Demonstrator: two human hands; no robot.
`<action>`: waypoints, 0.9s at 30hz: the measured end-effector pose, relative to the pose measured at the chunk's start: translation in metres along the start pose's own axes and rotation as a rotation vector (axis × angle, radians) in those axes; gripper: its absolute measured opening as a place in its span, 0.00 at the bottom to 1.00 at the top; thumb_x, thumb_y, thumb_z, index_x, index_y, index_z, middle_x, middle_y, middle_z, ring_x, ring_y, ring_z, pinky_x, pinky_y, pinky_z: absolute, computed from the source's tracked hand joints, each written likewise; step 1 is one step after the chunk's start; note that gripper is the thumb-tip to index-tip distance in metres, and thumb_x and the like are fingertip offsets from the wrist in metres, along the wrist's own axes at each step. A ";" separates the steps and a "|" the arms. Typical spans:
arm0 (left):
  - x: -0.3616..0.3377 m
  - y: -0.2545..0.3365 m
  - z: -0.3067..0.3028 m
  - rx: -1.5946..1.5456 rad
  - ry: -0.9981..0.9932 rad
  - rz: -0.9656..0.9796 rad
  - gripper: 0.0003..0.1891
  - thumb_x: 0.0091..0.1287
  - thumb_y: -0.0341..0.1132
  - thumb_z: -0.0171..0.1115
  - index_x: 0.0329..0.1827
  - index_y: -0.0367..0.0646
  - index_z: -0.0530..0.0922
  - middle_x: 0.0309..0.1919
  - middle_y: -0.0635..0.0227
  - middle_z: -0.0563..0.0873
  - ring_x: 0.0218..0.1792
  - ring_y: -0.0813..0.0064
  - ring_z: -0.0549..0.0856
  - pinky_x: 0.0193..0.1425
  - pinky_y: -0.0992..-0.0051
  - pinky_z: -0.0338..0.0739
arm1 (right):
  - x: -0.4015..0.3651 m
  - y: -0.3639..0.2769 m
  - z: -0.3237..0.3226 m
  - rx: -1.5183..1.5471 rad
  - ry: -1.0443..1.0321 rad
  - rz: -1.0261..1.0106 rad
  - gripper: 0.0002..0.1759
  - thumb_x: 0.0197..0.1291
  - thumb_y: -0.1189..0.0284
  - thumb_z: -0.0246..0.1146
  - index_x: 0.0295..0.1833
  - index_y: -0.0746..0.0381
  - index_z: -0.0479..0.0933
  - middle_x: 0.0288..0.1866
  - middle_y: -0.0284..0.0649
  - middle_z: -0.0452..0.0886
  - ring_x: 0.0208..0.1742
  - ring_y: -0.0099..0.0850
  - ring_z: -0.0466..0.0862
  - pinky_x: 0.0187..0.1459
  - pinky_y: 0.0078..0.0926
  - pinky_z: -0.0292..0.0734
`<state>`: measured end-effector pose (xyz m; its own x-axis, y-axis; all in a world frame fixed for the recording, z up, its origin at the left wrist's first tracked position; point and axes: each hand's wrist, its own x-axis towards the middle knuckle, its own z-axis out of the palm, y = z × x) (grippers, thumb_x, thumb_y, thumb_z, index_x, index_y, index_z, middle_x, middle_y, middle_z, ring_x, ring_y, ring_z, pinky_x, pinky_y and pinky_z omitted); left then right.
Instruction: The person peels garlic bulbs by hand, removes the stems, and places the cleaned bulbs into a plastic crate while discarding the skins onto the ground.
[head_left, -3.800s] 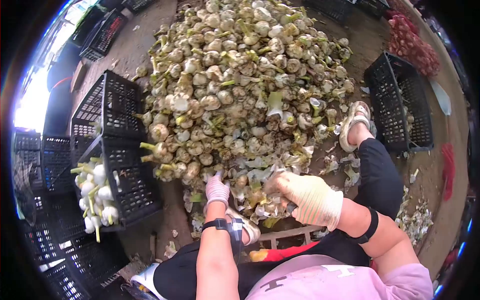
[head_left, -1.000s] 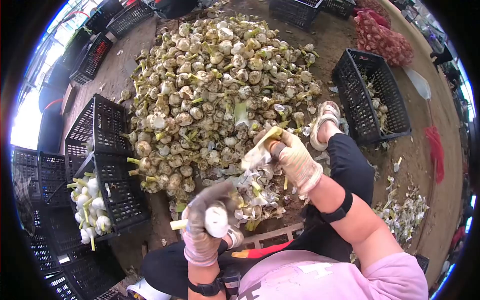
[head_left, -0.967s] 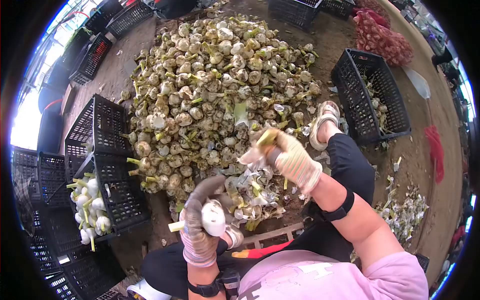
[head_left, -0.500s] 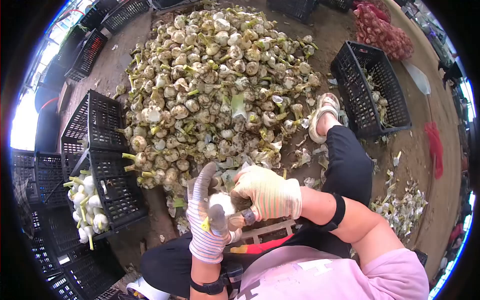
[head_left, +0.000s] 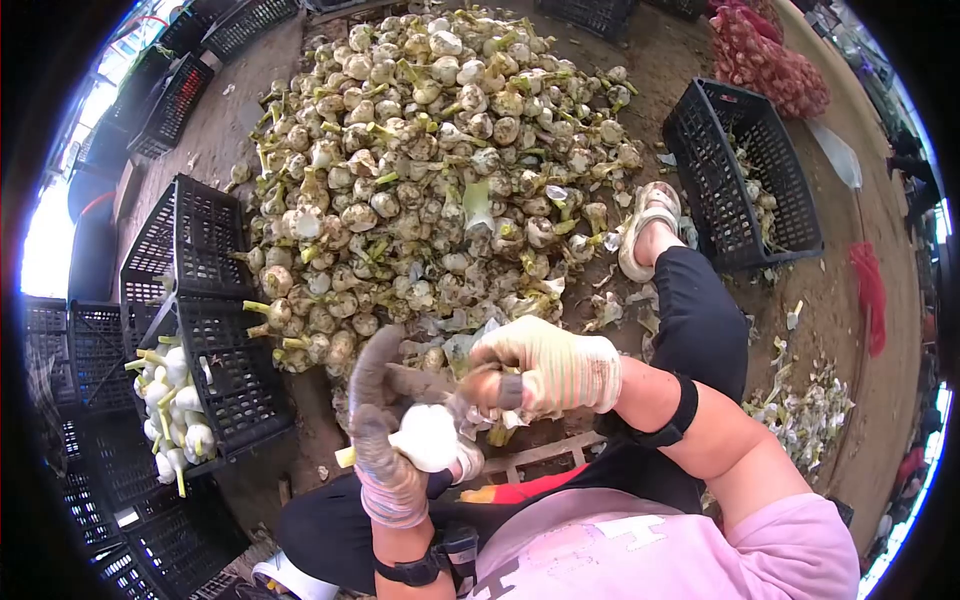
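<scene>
From where I stand, the right hand (head_left: 545, 370) has just shifted slightly off the garlic bulb (head_left: 428, 438); 0.5 s ago the 2 hands met over it. The bulb now shows more of its face, smooth and white, where 1.0 s ago it had brown marks. To my eye, most of its dirty skin is off on this side, though I can't see its far side.

The left hand (head_left: 383, 445) cradles the bulb, its lower fingers curled around it and 1 finger raised, with the stem (head_left: 346, 457) poking out to their left. The right fingers are bent inward just beside the bulb (a dark band (head_left: 510, 390) shows on 1 of them), but blur keeps me from telling if they pinch anything.

Beyond both hands spreads the heap of unpeeled garlic (head_left: 440, 180), with loose skins (head_left: 475, 340) along its near edge. Left of the left fingers, white bulbs (head_left: 170, 400) lie by a black crate (head_left: 240, 370). Well beyond the right fingers, to their right, is another crate (head_left: 715, 190); the bent right leg (head_left: 700, 310) and its shoe (head_left: 645, 235) stand between.
</scene>
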<state>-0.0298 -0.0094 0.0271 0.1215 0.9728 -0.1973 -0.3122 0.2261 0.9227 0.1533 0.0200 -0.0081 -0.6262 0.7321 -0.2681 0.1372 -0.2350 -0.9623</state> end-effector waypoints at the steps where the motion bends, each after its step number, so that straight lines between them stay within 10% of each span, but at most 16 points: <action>1: 0.001 0.003 0.002 0.008 0.044 0.036 0.38 0.65 0.61 0.49 0.65 0.36 0.66 0.27 0.67 0.78 0.37 0.78 0.78 0.44 0.77 0.73 | 0.002 0.007 -0.002 -0.048 0.002 -0.084 0.26 0.51 0.54 0.63 0.41 0.68 0.75 0.33 0.43 0.80 0.35 0.25 0.79 0.38 0.24 0.74; 9: 0.016 -0.023 -0.023 0.356 0.103 0.165 0.46 0.54 0.72 0.54 0.61 0.37 0.69 0.47 0.63 0.78 0.49 0.72 0.77 0.53 0.71 0.73 | 0.008 0.010 0.025 0.478 0.036 -0.132 0.21 0.55 0.69 0.66 0.51 0.64 0.69 0.40 0.33 0.76 0.42 0.20 0.73 0.44 0.21 0.71; 18: 0.010 -0.012 -0.019 0.177 0.071 -0.012 0.34 0.56 0.60 0.64 0.54 0.40 0.69 0.41 0.67 0.77 0.41 0.76 0.79 0.45 0.77 0.77 | 0.006 -0.002 0.016 0.705 0.205 -0.072 0.16 0.59 0.68 0.63 0.49 0.62 0.71 0.39 0.33 0.78 0.36 0.19 0.76 0.37 0.20 0.74; 22: 0.009 -0.013 -0.020 0.188 0.167 0.107 0.26 0.57 0.47 0.69 0.51 0.38 0.73 0.42 0.67 0.79 0.43 0.76 0.78 0.50 0.76 0.72 | 0.002 0.001 0.011 0.058 0.238 -0.148 0.19 0.48 0.60 0.71 0.40 0.59 0.77 0.30 0.28 0.78 0.32 0.17 0.75 0.34 0.20 0.72; 27: 0.006 -0.016 -0.021 0.317 0.049 0.107 0.26 0.51 0.40 0.75 0.48 0.37 0.75 0.42 0.67 0.80 0.44 0.76 0.78 0.51 0.75 0.72 | 0.001 0.004 0.009 0.135 0.067 0.040 0.19 0.41 0.61 0.75 0.34 0.62 0.79 0.24 0.27 0.79 0.27 0.13 0.72 0.26 0.19 0.70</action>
<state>-0.0434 -0.0065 0.0041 0.0558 0.9932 -0.1020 -0.0116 0.1027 0.9946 0.1462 0.0139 -0.0120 -0.5688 0.7608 -0.3125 0.0533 -0.3451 -0.9370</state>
